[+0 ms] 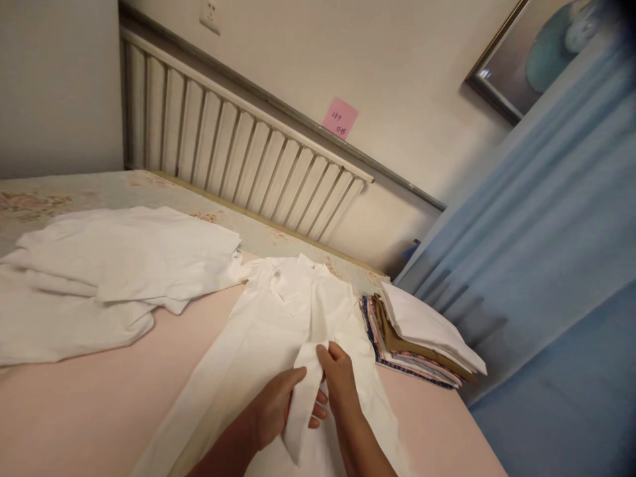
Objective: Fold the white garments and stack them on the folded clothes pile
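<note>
A long white shirt (268, 318) lies spread on the pink bed cover, its collar end toward the wall. Over its front runs a narrow strip of the same white cloth, lifted off the rest; whether it is a sleeve or a front edge I cannot tell. My left hand (278, 407) wraps round this strip, thumb on top and fingers behind it. Just above and to the right, my right hand (338, 374) pinches the strip between thumb and fingers. The lower end of the strip hangs below my left hand.
White clothes (134, 258) lie in a loose heap on the left. To the right stands a stack of folded garments (422, 338), beside a blue curtain (536, 218). A radiator (238, 146) runs along the wall behind the bed (149, 391).
</note>
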Demonstrator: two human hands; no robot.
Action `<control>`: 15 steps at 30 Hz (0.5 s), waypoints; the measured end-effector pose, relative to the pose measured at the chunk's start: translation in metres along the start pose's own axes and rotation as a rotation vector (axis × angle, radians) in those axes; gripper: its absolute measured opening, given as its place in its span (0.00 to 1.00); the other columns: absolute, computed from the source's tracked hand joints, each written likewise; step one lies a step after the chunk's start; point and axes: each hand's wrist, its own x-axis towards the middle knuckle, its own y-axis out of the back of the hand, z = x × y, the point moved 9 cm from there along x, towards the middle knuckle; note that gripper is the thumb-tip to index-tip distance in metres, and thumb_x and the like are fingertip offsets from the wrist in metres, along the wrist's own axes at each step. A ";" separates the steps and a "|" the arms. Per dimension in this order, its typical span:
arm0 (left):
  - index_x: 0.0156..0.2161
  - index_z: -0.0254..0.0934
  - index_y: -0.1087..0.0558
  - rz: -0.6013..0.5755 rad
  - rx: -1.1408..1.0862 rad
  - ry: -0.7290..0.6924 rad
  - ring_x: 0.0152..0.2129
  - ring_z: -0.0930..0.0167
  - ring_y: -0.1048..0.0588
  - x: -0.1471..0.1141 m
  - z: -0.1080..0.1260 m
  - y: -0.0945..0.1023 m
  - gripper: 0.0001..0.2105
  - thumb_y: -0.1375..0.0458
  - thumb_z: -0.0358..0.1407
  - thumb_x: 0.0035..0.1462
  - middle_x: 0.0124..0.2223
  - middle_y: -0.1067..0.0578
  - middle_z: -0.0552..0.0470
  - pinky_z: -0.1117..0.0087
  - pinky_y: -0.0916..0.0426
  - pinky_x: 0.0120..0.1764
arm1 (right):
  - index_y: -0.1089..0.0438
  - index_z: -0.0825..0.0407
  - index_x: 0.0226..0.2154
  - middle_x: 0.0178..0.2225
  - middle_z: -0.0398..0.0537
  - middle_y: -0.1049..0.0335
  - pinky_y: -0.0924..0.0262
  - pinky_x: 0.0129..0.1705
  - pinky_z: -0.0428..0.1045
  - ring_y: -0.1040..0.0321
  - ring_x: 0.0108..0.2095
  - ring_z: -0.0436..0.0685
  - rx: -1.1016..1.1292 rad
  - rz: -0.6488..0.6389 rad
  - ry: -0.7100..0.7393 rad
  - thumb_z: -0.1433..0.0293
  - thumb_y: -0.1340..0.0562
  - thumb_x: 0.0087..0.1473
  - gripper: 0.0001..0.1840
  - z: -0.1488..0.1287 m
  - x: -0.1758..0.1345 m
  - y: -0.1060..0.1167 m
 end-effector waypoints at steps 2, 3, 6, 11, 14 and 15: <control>0.48 0.28 0.31 0.004 0.017 -0.009 0.30 0.61 0.23 0.001 -0.001 0.001 0.27 0.44 0.51 0.52 0.36 0.22 0.40 0.60 0.33 0.37 | 0.42 0.51 0.20 0.17 0.33 0.48 0.52 0.20 0.41 0.48 0.19 0.46 -0.128 0.060 0.140 0.60 0.39 0.49 0.16 -0.014 0.004 0.010; 0.48 0.29 0.31 -0.004 0.020 -0.013 0.30 0.61 0.23 0.001 -0.002 0.001 0.27 0.44 0.51 0.52 0.36 0.23 0.40 0.60 0.33 0.37 | 0.41 0.51 0.20 0.18 0.33 0.48 0.53 0.20 0.42 0.49 0.20 0.46 -0.144 0.074 0.151 0.60 0.39 0.49 0.16 -0.013 0.006 0.014; 0.48 0.31 0.31 -0.055 0.026 -0.040 0.30 0.62 0.24 0.001 -0.002 -0.003 0.25 0.44 0.51 0.53 0.35 0.23 0.43 0.61 0.33 0.36 | 0.39 0.51 0.22 0.17 0.33 0.47 0.54 0.19 0.43 0.49 0.19 0.46 -0.054 0.075 -0.011 0.60 0.39 0.46 0.14 0.016 0.012 0.019; 0.42 0.33 0.27 -0.108 0.065 -0.136 0.32 0.65 0.26 -0.005 0.008 -0.012 0.19 0.41 0.47 0.53 0.34 0.24 0.47 0.63 0.33 0.39 | 0.38 0.51 0.23 0.15 0.35 0.42 0.50 0.19 0.44 0.43 0.18 0.49 0.194 0.078 -0.221 0.60 0.35 0.40 0.14 0.063 0.011 0.019; 0.39 0.33 0.26 -0.055 0.159 -0.093 0.30 0.66 0.26 -0.003 0.004 -0.007 0.15 0.40 0.43 0.51 0.30 0.25 0.50 0.62 0.34 0.39 | 0.36 0.51 0.23 0.16 0.38 0.37 0.45 0.21 0.45 0.37 0.20 0.52 0.289 0.040 -0.246 0.61 0.33 0.39 0.14 0.070 0.008 0.017; 0.38 0.34 0.26 -0.038 0.199 -0.082 0.29 0.66 0.27 -0.002 0.002 -0.005 0.14 0.40 0.42 0.51 0.29 0.25 0.51 0.63 0.34 0.39 | 0.36 0.51 0.23 0.17 0.39 0.35 0.43 0.21 0.46 0.35 0.21 0.53 0.324 0.027 -0.260 0.61 0.32 0.39 0.14 0.071 0.007 0.016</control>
